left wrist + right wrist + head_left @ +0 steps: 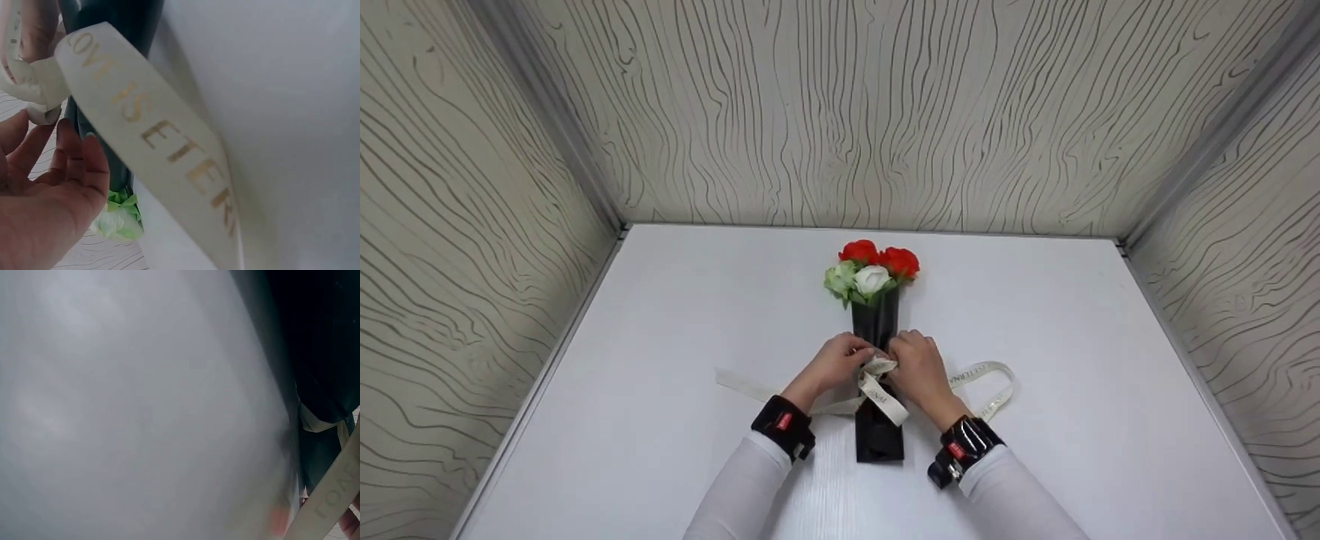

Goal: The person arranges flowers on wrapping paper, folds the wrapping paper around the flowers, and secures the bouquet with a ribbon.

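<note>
A slim bouquet in black wrapping (879,442) lies on the table, blooms pointing away from me. Round its middle goes a cream ribbon (885,403) with gold lettering, loosely looped at the front. My left hand (834,364) pinches the looped part between thumb and forefinger, as the left wrist view shows with the ribbon (149,126) crossing in front. From the other side, my right hand (919,367) grips the ribbon at the same spot, its fingertips partly hidden. In the right wrist view, the wrapping (320,332) and a strip of ribbon (329,503) show at the right edge.
Two red roses (900,262), a white rose (872,280) and a pale green bloom (841,278) top the bouquet. One ribbon tail (739,382) trails left; another bends back on the right. Patterned panels (840,112) enclose the white table (660,300) at the back and sides.
</note>
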A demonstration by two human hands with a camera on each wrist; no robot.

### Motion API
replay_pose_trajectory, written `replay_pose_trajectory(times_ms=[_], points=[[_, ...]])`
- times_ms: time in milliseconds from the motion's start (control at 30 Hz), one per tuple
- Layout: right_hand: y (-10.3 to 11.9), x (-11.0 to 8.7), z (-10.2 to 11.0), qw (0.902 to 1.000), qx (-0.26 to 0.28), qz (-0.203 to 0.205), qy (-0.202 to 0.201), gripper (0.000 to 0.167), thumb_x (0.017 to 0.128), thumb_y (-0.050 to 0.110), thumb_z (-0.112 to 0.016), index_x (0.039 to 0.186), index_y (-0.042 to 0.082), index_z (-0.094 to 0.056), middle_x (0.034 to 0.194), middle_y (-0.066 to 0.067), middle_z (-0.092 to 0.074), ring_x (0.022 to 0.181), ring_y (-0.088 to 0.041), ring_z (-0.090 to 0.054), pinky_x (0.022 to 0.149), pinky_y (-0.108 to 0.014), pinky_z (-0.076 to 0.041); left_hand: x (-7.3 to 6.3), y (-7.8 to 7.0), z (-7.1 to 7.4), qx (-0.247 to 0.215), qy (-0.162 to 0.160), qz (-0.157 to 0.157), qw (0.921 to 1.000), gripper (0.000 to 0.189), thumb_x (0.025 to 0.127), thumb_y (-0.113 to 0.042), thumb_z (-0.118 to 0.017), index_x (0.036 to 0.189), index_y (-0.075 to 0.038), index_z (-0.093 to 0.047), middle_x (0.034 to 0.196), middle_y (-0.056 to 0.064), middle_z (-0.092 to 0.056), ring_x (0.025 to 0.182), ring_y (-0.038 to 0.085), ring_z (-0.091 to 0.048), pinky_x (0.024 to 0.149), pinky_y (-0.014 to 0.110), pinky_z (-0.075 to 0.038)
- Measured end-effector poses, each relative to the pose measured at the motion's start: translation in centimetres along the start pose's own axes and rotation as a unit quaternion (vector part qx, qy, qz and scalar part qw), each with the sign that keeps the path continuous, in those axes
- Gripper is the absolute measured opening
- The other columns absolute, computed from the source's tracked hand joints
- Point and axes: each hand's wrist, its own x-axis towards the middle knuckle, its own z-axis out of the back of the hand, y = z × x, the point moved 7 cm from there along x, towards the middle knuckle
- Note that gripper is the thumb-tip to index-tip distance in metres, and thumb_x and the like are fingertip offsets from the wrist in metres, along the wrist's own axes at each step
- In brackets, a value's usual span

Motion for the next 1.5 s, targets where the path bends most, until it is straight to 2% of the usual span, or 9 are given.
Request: replay_pose_trajectory(times_ms=[200,333,533,667,733,833,1000,1333,1500], points=[[-0.7,0.2,0.4,0.9953,0.062,-0.004,0.074,0.026,0.066,0.022,-0.072,0.071,0.014,-0.048,0.071,0.003,-0.042,0.067,-0.017,-0.041,0.058,-0.032,-0.033,0.1,0.3,0.4,0.006,-0.036,0.002,0.9994,0.015,0.088,-0.02,-0.055,0.088,-0.011,-0.068,0.079,-0.004,-0.057,0.067,0.009,-0.051,0.059,0.023,-0.042],[-1.1,0.4,1.4,0.9776,0.146,-0.038,0.147,0.031,0.071,0.02,-0.072,0.094,0.01,-0.053,0.09,-0.004,-0.049,0.084,-0.018,-0.045,0.071,-0.033,-0.039,-0.1,0.4,0.8,-0.016,-0.055,0.008,0.9983,0.013,0.087,-0.019,-0.057,0.085,-0.01,-0.066,0.073,-0.003,-0.058,0.063,0.009,-0.051,0.056,0.024,-0.042],[0.2,0.6,4.5,0.9559,0.236,-0.05,0.168,0.025,0.084,0.02,-0.062,0.105,0.013,-0.052,0.092,0.0,-0.052,0.083,-0.013,-0.05,0.067,-0.032,-0.043,-0.2,0.5,1.1,-0.036,-0.063,0.013,0.9973,0.013,0.087,-0.02,-0.057,0.086,-0.01,-0.066,0.075,-0.003,-0.059,0.067,0.009,-0.053,0.059,0.025,-0.044],[2.6,-0.1,5.2,0.926,0.297,-0.029,0.231,0.03,0.091,0.032,-0.048,0.116,0.016,-0.051,0.1,0.003,-0.054,0.083,-0.01,-0.051,0.066,-0.029,-0.044,-0.3,0.5,1.2,-0.035,-0.064,0.013,0.9972,0.013,0.087,-0.021,-0.058,0.086,-0.01,-0.066,0.076,-0.003,-0.059,0.067,0.009,-0.053,0.06,0.024,-0.044],[3.6,-0.7,5.0,0.9085,0.316,-0.042,0.271,0.038,0.093,0.038,-0.042,0.123,0.016,-0.048,0.102,0.001,-0.055,0.08,-0.014,-0.053,0.065,-0.028,-0.045,-0.3,0.5,1.1,-0.036,-0.063,0.015,0.9973,0.013,0.087,-0.021,-0.057,0.086,-0.011,-0.066,0.077,-0.003,-0.06,0.068,0.009,-0.054,0.06,0.024,-0.044],[4.4,-1.5,4.6,0.8958,0.314,-0.083,0.304,0.047,0.092,0.046,-0.038,0.127,0.015,-0.041,0.093,-0.002,-0.058,0.069,-0.018,-0.057,0.058,-0.029,-0.045,-0.3,0.6,1.0,-0.037,-0.061,0.016,0.9973,0.013,0.087,-0.022,-0.057,0.087,-0.012,-0.065,0.077,-0.003,-0.059,0.069,0.009,-0.054,0.06,0.024,-0.044],[5.1,-2.5,3.9,0.8979,0.289,-0.122,0.309,0.057,0.083,0.052,-0.051,0.12,0.011,-0.036,0.069,0.003,-0.054,0.053,-0.012,-0.053,0.046,-0.027,-0.042,-0.3,0.6,1.0,-0.029,-0.072,0.013,0.9969,0.012,0.087,-0.02,-0.058,0.087,-0.011,-0.066,0.077,-0.003,-0.059,0.068,0.009,-0.053,0.059,0.024,-0.044],[2.5,-2.0,4.9,0.9179,0.305,-0.136,0.215,0.018,0.085,0.019,-0.061,0.102,0.015,-0.056,0.07,0.005,-0.057,0.055,-0.012,-0.055,0.046,-0.025,-0.044,-0.8,0.6,2.4,-0.068,-0.106,0.024,0.9918,0.011,0.084,-0.021,-0.061,0.084,-0.01,-0.063,0.077,-0.002,-0.058,0.071,0.011,-0.053,0.062,0.026,-0.044],[0.5,-1.6,5.6,0.9048,0.333,-0.16,0.211,0.015,0.083,0.022,-0.063,0.095,0.015,-0.059,0.074,0.001,-0.057,0.061,-0.017,-0.057,0.049,-0.027,-0.047,-1.2,0.7,3.6,-0.104,-0.132,0.023,0.9854,0.012,0.082,-0.02,-0.064,0.083,-0.009,-0.061,0.077,-0.001,-0.057,0.07,0.011,-0.053,0.059,0.025,-0.043]])
